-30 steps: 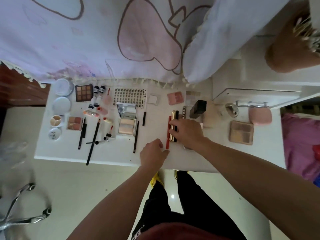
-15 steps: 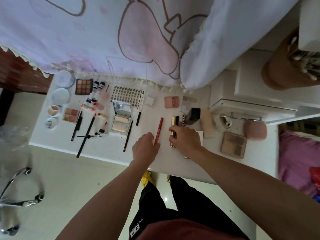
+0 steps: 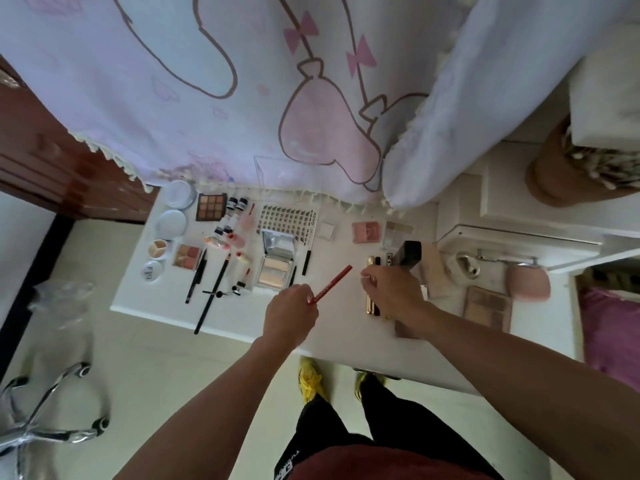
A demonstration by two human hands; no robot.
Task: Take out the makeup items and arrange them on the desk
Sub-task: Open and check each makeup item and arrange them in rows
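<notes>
Left hand (image 3: 290,315) pinches a red pencil (image 3: 331,284) lifted over the desk (image 3: 339,327), likely to place it, while right hand (image 3: 391,289) curls loosely beside gold tubes (image 3: 371,289).

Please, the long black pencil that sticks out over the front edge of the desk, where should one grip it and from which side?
Grip the long black pencil at its near end, which overhangs the front edge of the desk. Come from the front and pinch across its thin shaft. There the fingers can probably close around it freely; farther up, a small black applicator lies across it.
</notes>
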